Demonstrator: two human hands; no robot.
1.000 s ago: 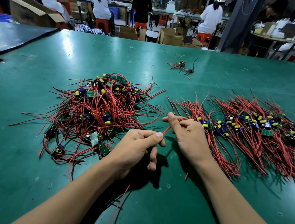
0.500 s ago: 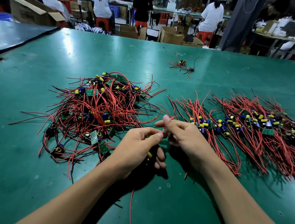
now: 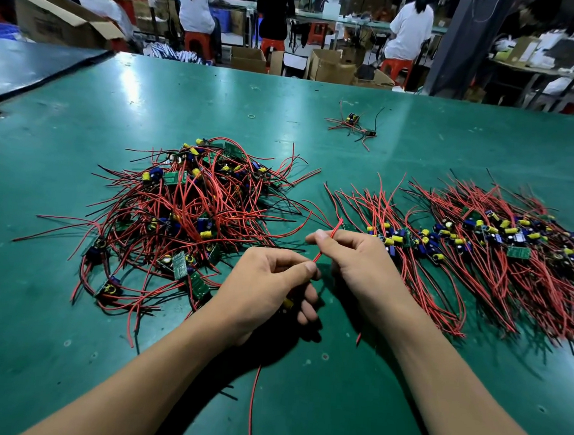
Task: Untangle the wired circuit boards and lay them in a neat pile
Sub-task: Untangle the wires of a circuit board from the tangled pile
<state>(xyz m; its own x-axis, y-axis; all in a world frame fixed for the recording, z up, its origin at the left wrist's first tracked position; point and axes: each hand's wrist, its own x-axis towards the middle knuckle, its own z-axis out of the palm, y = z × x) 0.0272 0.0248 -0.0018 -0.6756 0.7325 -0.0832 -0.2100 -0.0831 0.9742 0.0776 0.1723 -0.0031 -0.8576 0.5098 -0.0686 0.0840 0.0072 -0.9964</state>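
Note:
A tangled heap of wired circuit boards (image 3: 189, 216) with red and black leads lies on the green table, left of centre. To the right a combed row of boards (image 3: 482, 243) spreads out with leads lying roughly parallel. My left hand (image 3: 266, 291) grips one small board, mostly hidden in the palm, with a yellow part showing by the fingers. One of its red wires (image 3: 326, 244) runs up to my right hand (image 3: 354, 260), which pinches it between thumb and forefinger. Another red lead (image 3: 253, 407) trails down toward me.
A small loose cluster of wired boards (image 3: 353, 124) lies farther back on the green table (image 3: 63, 337). A darker table (image 3: 22, 66) adjoins at far left. Beyond the far edge stand cardboard boxes (image 3: 331, 69) and people seated on red stools.
My right hand has drawn back toward my left hand and slid along the red wire, now pinching it closer. The trailing lead below my left hand has swung straighter toward me.

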